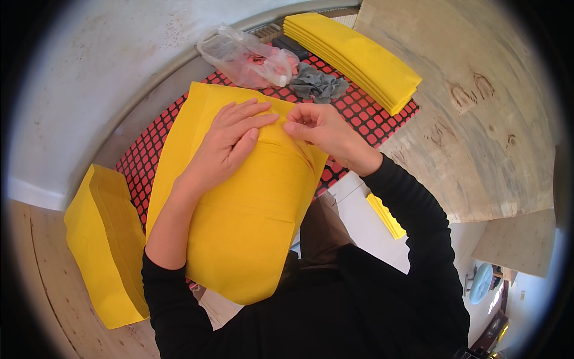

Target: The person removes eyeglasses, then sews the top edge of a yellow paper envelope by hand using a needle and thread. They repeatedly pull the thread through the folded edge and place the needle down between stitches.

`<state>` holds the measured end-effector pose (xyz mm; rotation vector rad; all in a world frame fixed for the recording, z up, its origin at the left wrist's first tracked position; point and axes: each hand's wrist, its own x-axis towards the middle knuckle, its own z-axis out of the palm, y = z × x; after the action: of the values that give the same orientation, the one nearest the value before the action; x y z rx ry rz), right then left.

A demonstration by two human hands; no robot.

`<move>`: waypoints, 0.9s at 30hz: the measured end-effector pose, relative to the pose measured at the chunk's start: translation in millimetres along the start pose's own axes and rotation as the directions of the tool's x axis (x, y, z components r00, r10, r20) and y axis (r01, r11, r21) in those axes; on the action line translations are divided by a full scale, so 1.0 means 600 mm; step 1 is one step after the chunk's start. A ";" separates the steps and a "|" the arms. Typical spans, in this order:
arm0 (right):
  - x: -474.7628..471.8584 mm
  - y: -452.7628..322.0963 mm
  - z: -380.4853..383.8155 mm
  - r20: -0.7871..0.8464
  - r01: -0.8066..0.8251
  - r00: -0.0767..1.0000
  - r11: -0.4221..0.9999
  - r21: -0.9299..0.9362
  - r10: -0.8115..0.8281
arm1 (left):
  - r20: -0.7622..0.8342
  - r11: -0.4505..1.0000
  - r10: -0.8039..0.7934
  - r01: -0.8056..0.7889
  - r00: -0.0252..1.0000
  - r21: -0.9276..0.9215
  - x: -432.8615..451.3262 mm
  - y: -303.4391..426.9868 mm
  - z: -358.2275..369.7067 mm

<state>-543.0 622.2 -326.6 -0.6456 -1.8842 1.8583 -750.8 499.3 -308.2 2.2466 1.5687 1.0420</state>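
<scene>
A large yellow fabric piece lies before me over a table covering patterned in red and black, its lower end reaching my black top. My left hand rests flat on its upper part, palm down, with fingers pointing up and right. At the upper right edge of the fabric, my right hand has curled fingers, thumb and index finger close together at the cloth. Whether a fold is pinched between them cannot be told. Creases run through the fabric just below the right hand.
A folded yellow fabric stack lies at the upper right, near a grey crumpled cloth and a clear plastic bag. Another yellow fabric piece is at left. More folded yellow fabric shows below my right forearm. A wooden board borders the right.
</scene>
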 end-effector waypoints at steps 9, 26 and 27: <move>0.083 0.035 -0.102 -0.284 0.009 0.890 0.636 -0.772 -0.358 | 0.050 1.000 -0.023 0.023 0.998 0.005 -0.001 0.001 -0.004; 0.013 -0.012 -0.031 0.110 0.133 0.988 0.956 -0.261 -0.107 | 0.019 1.000 -0.012 0.012 1.000 0.002 -0.002 0.001 -0.001; 0.011 -0.012 -0.020 0.127 0.105 0.989 0.976 -0.190 -0.082 | 0.016 1.000 -0.007 0.007 1.000 0.003 -0.002 0.001 -0.001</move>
<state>-541.4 635.6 -319.3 -0.5074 -2.1558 1.6994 -751.1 497.8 -307.8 2.2437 1.5713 1.0188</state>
